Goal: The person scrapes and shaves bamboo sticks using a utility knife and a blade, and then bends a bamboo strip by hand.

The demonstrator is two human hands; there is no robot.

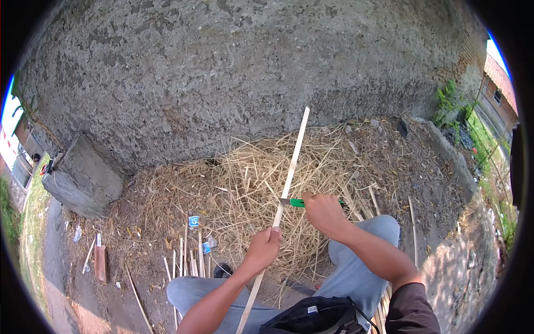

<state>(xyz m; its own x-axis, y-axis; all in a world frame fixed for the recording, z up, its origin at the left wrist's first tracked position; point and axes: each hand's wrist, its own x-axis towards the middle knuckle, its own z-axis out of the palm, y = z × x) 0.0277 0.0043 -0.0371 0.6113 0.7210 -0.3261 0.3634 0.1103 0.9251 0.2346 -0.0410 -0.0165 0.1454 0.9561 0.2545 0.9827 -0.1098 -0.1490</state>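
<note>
Right hand fisted around green knife, blade at pale strip. Left hand closed on same strip, thumb on top, nearer the body than the blade; strip sticks out both sides of that grip. Shavings pile below, rough wall beyond.

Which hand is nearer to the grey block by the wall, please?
Left. The left hand, gripping the pale strip, is right of the block; the right hand, holding the green knife, is farther right.
</note>
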